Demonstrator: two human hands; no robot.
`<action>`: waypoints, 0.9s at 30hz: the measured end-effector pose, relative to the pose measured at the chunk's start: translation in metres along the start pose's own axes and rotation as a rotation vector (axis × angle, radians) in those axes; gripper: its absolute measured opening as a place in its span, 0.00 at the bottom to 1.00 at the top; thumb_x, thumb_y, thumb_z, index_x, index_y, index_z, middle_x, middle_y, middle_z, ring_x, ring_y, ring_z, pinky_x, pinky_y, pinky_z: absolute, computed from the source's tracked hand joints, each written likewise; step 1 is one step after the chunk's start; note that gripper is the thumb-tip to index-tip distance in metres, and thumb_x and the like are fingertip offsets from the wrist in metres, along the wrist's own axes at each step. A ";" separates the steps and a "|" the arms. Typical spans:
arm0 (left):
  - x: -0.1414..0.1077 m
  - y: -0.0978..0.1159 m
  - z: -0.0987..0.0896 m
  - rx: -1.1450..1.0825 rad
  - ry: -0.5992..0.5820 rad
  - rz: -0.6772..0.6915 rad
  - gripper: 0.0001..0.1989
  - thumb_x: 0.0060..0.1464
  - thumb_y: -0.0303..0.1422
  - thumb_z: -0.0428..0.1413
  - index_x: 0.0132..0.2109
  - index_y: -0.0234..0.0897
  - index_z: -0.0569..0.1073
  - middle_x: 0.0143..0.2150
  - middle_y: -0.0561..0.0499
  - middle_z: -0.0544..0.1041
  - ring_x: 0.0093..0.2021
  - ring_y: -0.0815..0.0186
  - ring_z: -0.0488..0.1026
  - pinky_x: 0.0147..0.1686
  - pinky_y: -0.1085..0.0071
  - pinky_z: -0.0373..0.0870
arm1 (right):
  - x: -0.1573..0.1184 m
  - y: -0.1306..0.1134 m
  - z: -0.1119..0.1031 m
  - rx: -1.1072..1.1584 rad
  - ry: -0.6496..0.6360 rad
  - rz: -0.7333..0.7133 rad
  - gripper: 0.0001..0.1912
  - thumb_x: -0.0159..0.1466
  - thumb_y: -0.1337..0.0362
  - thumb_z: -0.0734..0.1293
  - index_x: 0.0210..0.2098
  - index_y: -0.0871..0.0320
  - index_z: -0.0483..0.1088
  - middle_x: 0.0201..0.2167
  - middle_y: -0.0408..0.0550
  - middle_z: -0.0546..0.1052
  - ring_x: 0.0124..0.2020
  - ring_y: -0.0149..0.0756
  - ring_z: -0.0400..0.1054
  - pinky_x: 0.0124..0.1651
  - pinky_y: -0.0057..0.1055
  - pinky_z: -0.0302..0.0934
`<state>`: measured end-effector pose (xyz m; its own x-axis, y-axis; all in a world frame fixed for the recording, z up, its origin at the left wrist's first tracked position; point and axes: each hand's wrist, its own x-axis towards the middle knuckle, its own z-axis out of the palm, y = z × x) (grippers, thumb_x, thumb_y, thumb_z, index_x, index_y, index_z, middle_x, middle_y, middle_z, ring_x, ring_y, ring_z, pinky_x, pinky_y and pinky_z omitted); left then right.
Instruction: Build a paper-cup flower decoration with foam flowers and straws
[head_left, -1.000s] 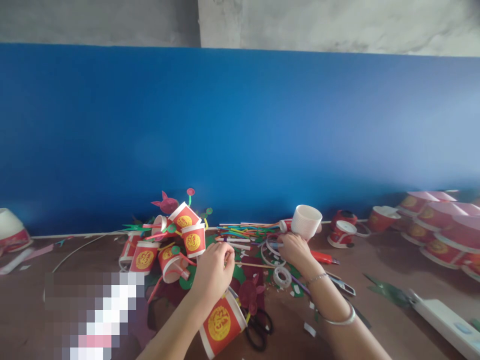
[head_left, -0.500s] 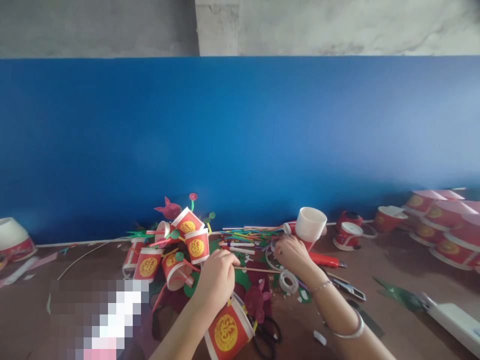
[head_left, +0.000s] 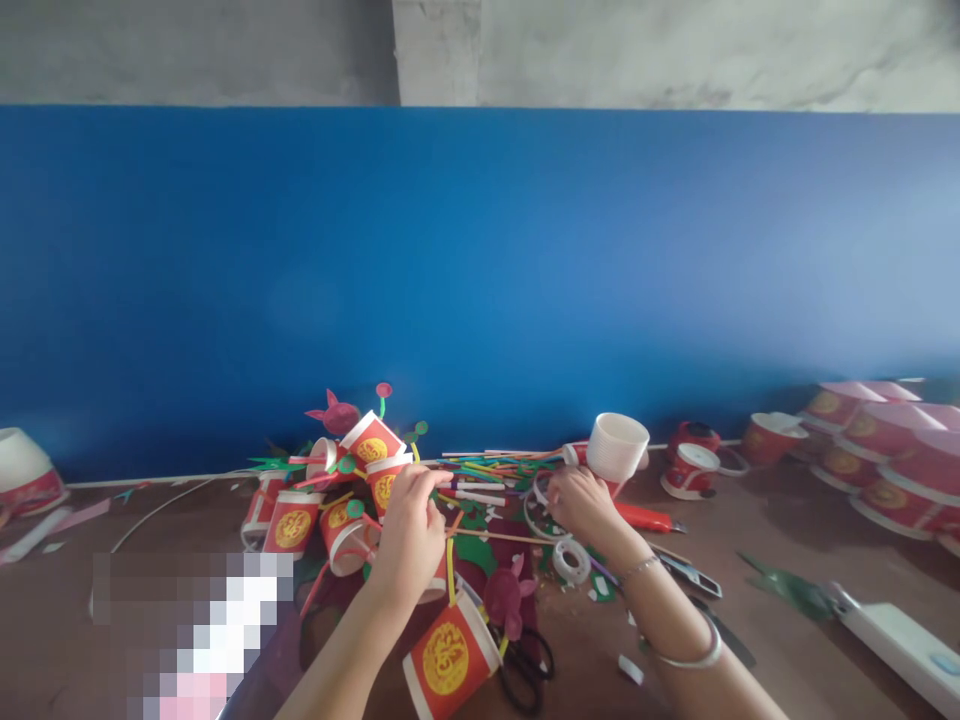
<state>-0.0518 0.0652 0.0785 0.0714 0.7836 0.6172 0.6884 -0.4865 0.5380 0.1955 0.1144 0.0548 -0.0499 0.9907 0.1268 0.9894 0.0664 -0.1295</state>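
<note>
My left hand is over the right side of a pile of red paper cups, its fingers stretched out to the right and apart. Close to its thumb is the left end of a thin wooden stick. My right hand is curled in front of a stack of white cups, beside a clear ring; its fingertips are hidden. Below my left hand lies a tilted red cup with a yellow emblem. A dark pink paper pig shape sits next to it.
Black-handled scissors, a tape roll and a red cutter lie about my hands. Markers and colored straws lie behind. At right are a white glue gun and several pink-topped cups.
My left hand has shifted left and a little up, away from the stick's end, and its fingers have straightened. My right hand stays by the ring. The view has tilted slightly.
</note>
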 end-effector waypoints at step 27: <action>0.000 -0.001 0.000 -0.106 -0.058 0.007 0.19 0.49 0.15 0.41 0.39 0.37 0.70 0.37 0.48 0.72 0.38 0.64 0.70 0.41 0.66 0.70 | 0.000 -0.011 -0.014 0.219 0.050 -0.192 0.07 0.55 0.71 0.63 0.27 0.58 0.73 0.30 0.47 0.76 0.33 0.35 0.68 0.35 0.26 0.56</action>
<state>-0.0524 0.0656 0.0778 0.1195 0.7996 0.5885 0.6081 -0.5275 0.5933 0.1863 0.1118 0.0698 -0.2210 0.9508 0.2172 0.9093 0.2814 -0.3065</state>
